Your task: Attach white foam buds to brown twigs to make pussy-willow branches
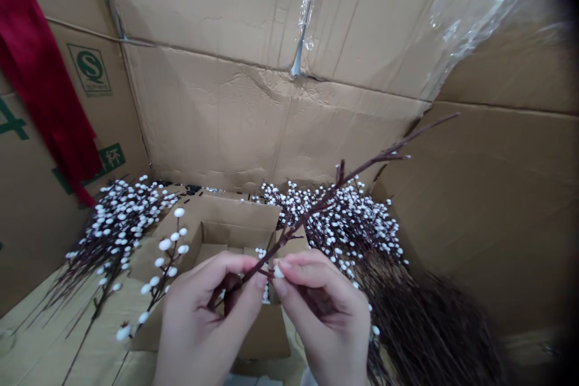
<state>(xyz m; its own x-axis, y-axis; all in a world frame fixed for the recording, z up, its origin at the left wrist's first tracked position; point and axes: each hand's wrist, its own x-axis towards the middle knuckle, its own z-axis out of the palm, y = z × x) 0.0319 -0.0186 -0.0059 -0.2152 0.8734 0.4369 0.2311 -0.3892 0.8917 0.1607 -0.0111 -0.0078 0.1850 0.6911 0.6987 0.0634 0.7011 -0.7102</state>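
Note:
My left hand [203, 313] is closed round the lower stem of a dark brown artificial branch [362, 166], which slants up to the right with mostly bare twigs. A side sprig with white beads [165, 259] sticks out to the left of that hand. My right hand [325, 307] pinches a small white bead [278, 271] between thumb and forefinger, right against the branch beside the left thumb.
A small open cardboard box [217, 223] sits just beyond my hands. Piles of beaded branches lie at the left [117, 211] and at the right [353, 223], with bare twigs [429, 325] below. Tall cardboard walls [271, 114] surround everything; red cloth [40, 72] hangs at the left.

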